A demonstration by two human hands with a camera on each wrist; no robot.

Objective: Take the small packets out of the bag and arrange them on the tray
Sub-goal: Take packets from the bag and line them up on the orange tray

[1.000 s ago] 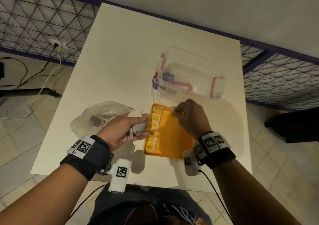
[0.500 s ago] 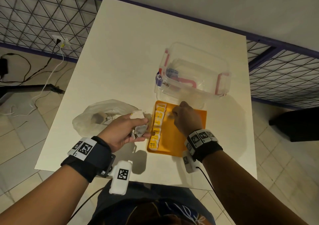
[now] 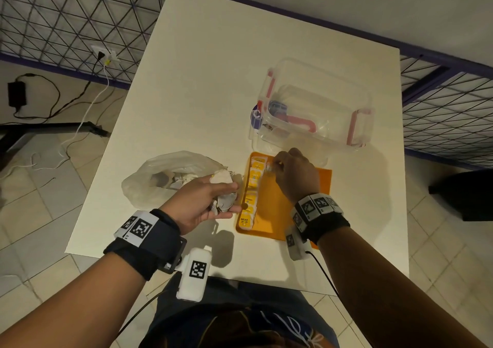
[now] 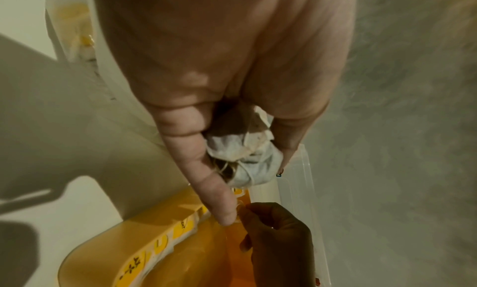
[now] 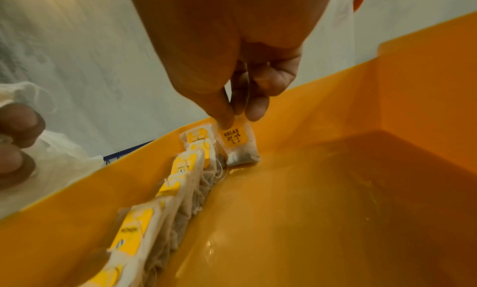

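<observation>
An orange tray (image 3: 301,209) lies near the table's front edge, with a row of several yellow-tagged tea packets (image 3: 252,187) along its left side. My right hand (image 3: 290,171) pinches one packet (image 5: 238,144) by its top edge; the packet's lower end touches the tray floor (image 5: 322,210) at the far end of the row (image 5: 180,179). My left hand (image 3: 205,201) grips a bunch of white packets (image 4: 240,150) just left of the tray. The translucent plastic bag (image 3: 165,177) lies behind that hand.
A clear plastic box (image 3: 317,107) with red latches stands right behind the tray. The table's front edge (image 3: 240,278) runs close to my wrists. Cables and a wire grid are on the floor to the left.
My right hand has moved from the tray's back rim down to the far end of the packet row, bringing its packet to the tray floor. The left hand has stayed put.
</observation>
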